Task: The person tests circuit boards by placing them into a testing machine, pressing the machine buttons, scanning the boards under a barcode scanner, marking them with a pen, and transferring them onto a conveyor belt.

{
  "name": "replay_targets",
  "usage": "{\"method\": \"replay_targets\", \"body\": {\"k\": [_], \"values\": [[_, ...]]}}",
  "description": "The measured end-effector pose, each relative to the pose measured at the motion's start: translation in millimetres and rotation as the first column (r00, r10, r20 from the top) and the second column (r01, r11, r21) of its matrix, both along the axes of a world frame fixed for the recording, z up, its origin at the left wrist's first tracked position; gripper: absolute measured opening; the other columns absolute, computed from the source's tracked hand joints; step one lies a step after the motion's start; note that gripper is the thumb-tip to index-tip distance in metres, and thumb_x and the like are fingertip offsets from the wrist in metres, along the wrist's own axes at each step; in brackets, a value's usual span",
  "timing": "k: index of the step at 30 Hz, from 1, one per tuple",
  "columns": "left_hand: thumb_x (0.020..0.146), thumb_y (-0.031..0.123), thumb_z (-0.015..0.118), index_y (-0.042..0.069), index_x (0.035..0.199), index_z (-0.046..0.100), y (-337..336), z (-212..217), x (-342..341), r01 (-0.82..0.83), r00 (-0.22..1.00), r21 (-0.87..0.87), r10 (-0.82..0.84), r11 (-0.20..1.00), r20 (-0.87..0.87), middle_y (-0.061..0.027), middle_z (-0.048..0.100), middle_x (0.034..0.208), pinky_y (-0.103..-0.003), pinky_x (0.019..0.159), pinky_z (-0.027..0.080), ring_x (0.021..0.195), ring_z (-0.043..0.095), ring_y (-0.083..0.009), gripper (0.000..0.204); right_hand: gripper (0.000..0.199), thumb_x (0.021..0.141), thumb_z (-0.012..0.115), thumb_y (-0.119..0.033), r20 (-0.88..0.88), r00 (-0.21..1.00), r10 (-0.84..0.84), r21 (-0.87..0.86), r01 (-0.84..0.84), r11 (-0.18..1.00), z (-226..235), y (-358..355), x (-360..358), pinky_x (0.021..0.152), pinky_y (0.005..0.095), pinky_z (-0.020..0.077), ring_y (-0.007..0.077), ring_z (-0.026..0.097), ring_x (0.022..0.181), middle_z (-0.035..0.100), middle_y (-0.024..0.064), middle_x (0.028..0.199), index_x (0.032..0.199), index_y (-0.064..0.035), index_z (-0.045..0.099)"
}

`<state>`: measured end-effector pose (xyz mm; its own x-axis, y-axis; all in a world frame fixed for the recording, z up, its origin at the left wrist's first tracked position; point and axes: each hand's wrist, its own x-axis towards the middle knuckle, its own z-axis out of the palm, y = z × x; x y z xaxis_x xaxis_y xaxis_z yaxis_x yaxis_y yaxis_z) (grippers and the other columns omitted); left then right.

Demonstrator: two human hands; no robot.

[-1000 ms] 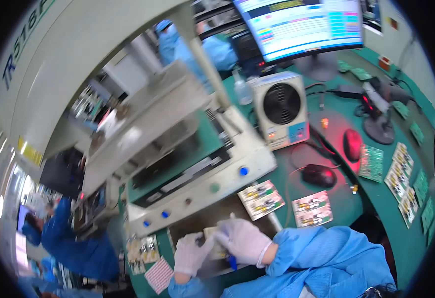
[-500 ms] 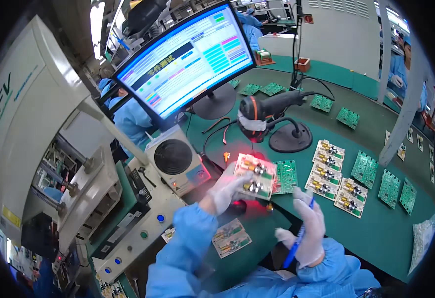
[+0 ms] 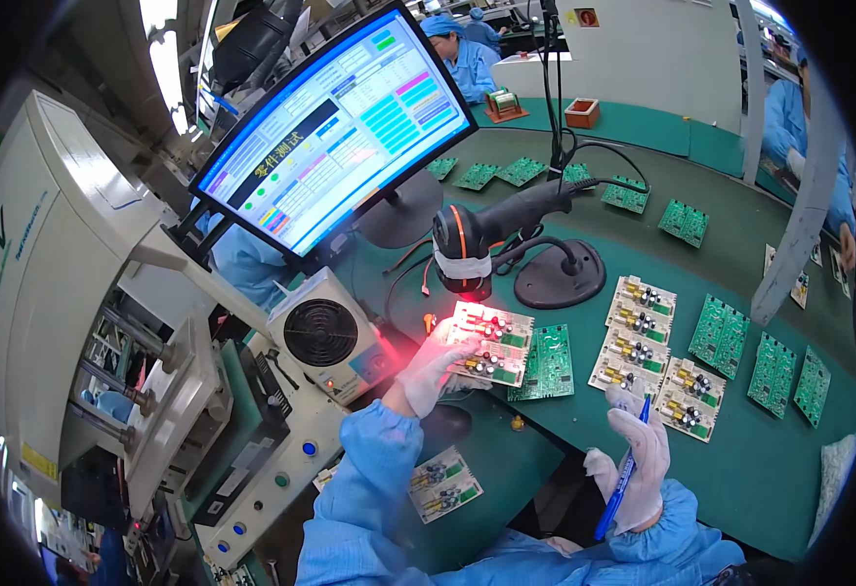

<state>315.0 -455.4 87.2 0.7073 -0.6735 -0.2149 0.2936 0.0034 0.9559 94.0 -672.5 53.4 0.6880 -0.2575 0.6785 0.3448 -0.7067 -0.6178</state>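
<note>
Two gloved grips work over the green worktop point(image 3: 730, 469), each with something in it. My left grip point(image 3: 428, 374) is closed on the near left part of a pale circuit board point(image 3: 496, 340), with fingers over its face. I seem to take it near the edge so that most of the parts and the far corner lie uncovered. That board is held up just below the head of a black scanner point(image 3: 462, 249), and red light spills over its upper left part and my fingertips; I judge that I tilt its face upward to meet that light. The scanner leans on a stand point(image 3: 560, 278), which likely leaves both my grips free for other things.

My right grip point(image 3: 646, 449) is loosely curled around a blue pen point(image 3: 616, 498), its tip end pointing up past my fingers; tucked like this, it probably stays handy without taking up the whole hand. Just beyond those fingers lies a group of pale boards point(image 3: 635, 342), set side by side, apart from the green boards point(image 3: 719, 335) to their right, perhaps to keep kinds separate. Another green board point(image 3: 548, 361) lies partly behind the one I hold.
</note>
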Motion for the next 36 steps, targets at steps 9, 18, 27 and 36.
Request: {"method": "replay_targets", "body": {"k": [9,18,27,36], "values": [[0.092,0.026,0.066,0.007,0.135,0.037,-5,-2,3,-0.036,0.999,-0.073,0.037,0.997,0.014,-0.0122,0.057,0.123,-0.04,0.075,0.062,0.102,0.067,-0.0227,0.055,0.045,0.087,0.067,-0.036,-0.008,1.0,-0.002,0.038,0.003,0.999,-4,0,1,0.106,0.05,0.0393,0.0386,0.059,0.115,0.064,0.0202,0.119,0.114,-0.0013,0.058],[0.094,0.026,0.059,0.004,0.136,0.04,-20,8,-13,-0.02,1.0,0.085,0.018,0.996,0.025,-0.0149,0.058,0.126,-0.042,0.082,0.059,0.105,0.066,-0.0267,0.051,0.041,0.102,0.043,-0.031,0.009,0.999,0.046,0.19,-0.047,0.981,8,-12,-14,0.095,0.0414,0.0476,0.0316,0.065,0.106,0.068,0.0161,0.103,0.12,0.0021,0.058],[0.096,0.03,0.06,0.001,0.138,0.035,-51,32,-104,0.341,0.932,0.152,-0.355,0.928,0.075,-0.0106,0.055,0.123,-0.033,0.083,0.055,0.107,0.058,-0.0162,0.057,0.008,0.086,0.06,0.003,0.127,0.992,0.025,0.241,-0.055,0.969,23,-16,7,0.06,0.0286,0.051,0.0147,0.065,0.065,0.063,0.0099,0.072,0.084,0.0003,0.052],[0.094,0.02,0.061,-0.002,0.134,0.038,-55,51,-127,0.308,0.947,0.194,-0.319,0.931,0.025,-0.0114,0.056,0.123,-0.031,0.091,0.05,0.107,0.058,-0.0152,0.051,0.017,0.076,0.07,-0.001,0.164,0.986,0.033,0.198,-0.066,0.978,22,-19,2,0.047,0.0323,0.0485,0.0237,0.062,0.053,0.061,0.0092,0.068,0.075,-0.0041,0.053]]}}
